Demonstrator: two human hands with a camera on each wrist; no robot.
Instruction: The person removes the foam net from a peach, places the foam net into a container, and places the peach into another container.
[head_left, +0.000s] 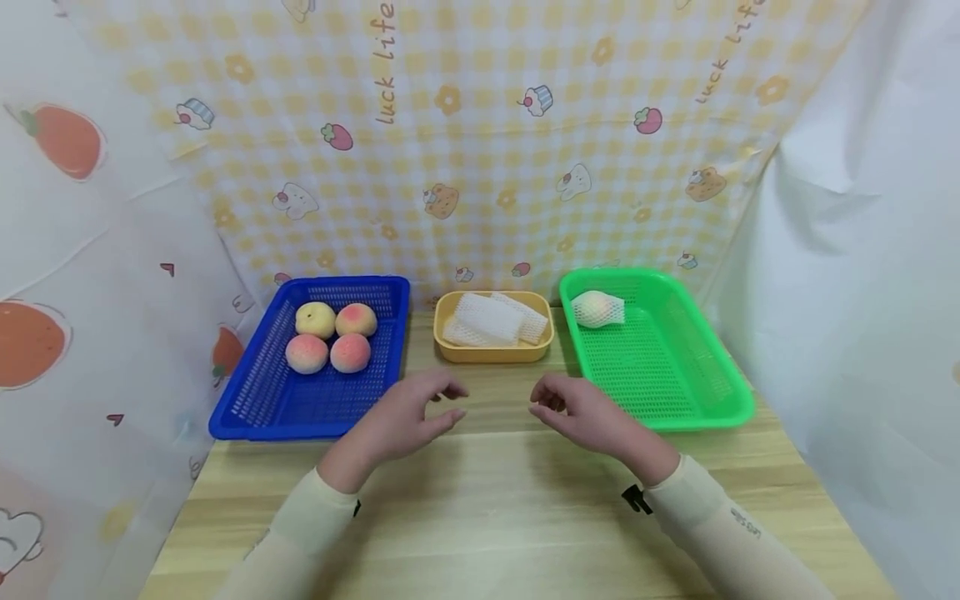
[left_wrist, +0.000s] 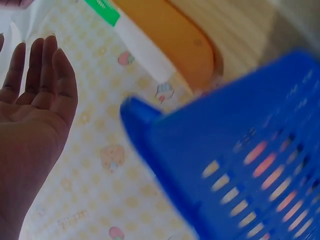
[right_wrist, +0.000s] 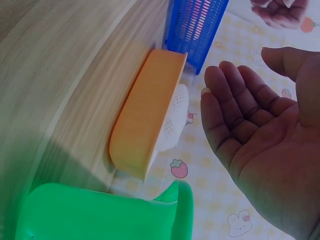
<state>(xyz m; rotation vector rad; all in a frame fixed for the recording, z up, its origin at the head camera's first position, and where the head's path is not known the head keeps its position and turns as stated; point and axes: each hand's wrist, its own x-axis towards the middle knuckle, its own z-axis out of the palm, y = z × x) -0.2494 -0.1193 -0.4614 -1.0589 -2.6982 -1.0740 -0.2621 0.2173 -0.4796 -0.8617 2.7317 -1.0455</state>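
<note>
My left hand (head_left: 411,417) hovers over the table's middle, just right of the blue basket (head_left: 247,408), its fingers loosely bent around nothing. Facing it, my right hand (head_left: 581,412) is near the green basket (head_left: 731,400), likewise holding nothing; its palm and relaxed fingers show in the right wrist view. Several peaches, such as the pink peach (head_left: 350,353), lie in the blue basket. Beyond and between the hands stands a small yellow tray (head_left: 491,355) with white foam net sleeves (head_left: 487,317). One peach in a foam net (head_left: 596,309) lies at the green basket's far left corner.
The wooden table (head_left: 487,517) carries all three containers along its back half. Behind them hangs a yellow checked cloth (head_left: 480,150), and white printed sheets (head_left: 112,250) close in the sides. A black strap (head_left: 637,499) shows by the right sleeve cuff.
</note>
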